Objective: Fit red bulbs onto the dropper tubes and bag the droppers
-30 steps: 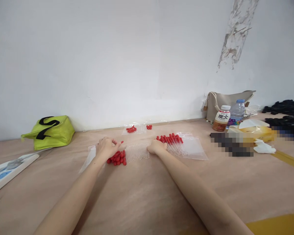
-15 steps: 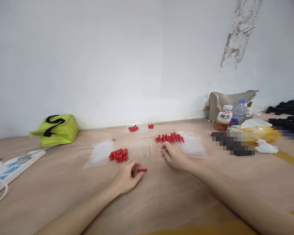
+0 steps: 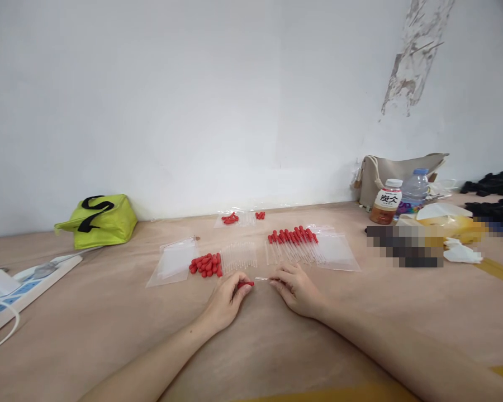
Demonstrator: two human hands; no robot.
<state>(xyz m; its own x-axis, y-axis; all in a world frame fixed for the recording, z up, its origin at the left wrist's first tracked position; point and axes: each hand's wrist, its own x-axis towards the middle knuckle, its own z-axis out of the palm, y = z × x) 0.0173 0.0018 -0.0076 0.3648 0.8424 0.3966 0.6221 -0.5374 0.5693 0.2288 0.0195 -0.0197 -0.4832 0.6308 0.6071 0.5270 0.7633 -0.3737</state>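
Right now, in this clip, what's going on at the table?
A person's left hand pinches a red bulb, while the right hand holds a thin clear tube pointing toward it; the two are apart. Beyond the left hand lie a pile of loose red bulbs and, beside it, a row of bare clear tubes. Beyond the right hand lies a row of red-topped tubes, next to clear plastic bags.

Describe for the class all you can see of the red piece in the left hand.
The red piece is small and looks smooth and rubbery. It lies roughly level, gripped by the fingers of the left hand, which hide part of it. Its exposed end points toward the clear tube, apparently without touching it.
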